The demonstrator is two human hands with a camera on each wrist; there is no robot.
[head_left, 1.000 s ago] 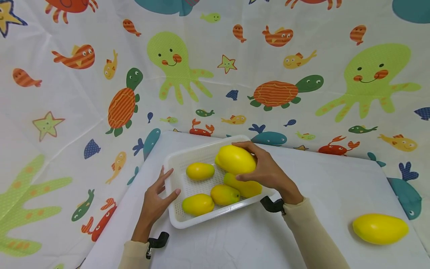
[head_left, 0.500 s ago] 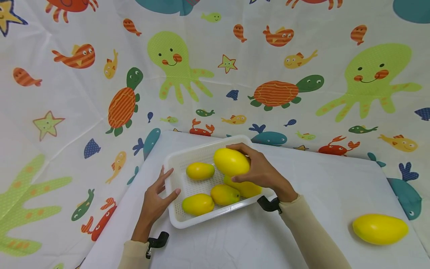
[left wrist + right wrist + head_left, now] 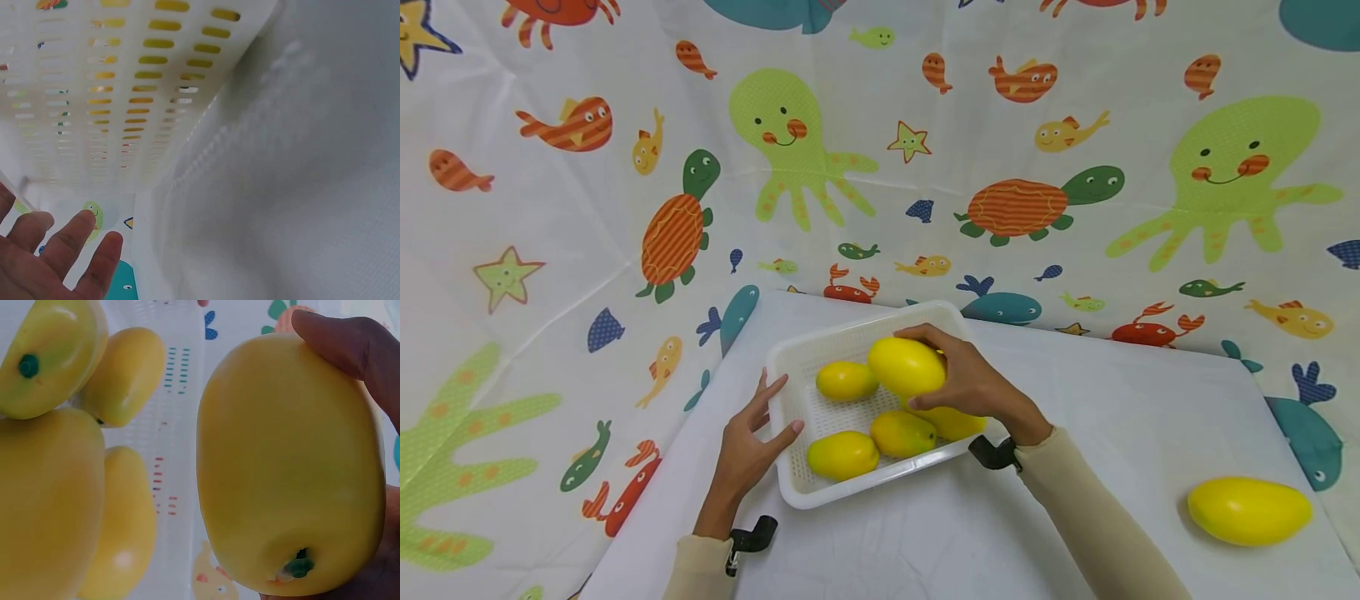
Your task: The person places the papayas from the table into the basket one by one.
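In the head view, my right hand (image 3: 973,383) grips a large yellow mango (image 3: 904,367) above the right half of a white perforated plastic basket (image 3: 850,493). Thumb and fingers wrap its sides, and the right wrist view shows the held mango (image 3: 287,456) with a small green stem end. Beneath it, a greenish-yellow mango (image 3: 962,425) is partly hidden by the hand. Smaller mangoes (image 3: 846,381) lie in the basket. At the basket's left rim rests my left hand (image 3: 748,450), its thumb and fingers spread; the left wrist view shows its fingers (image 3: 69,244) beside the slotted wall.
Another large yellow mango (image 3: 1249,510) lies on the white tablecloth (image 3: 1112,433) at the far right. A cloth backdrop (image 3: 910,108) printed with sea animals rises behind and to the left. Black camera mounts (image 3: 754,535) sit on both wrists.
My right hand has moved left and slightly down with the large mango, bringing it closer to the middle of the basket. The left hand and the basket have stayed in place.
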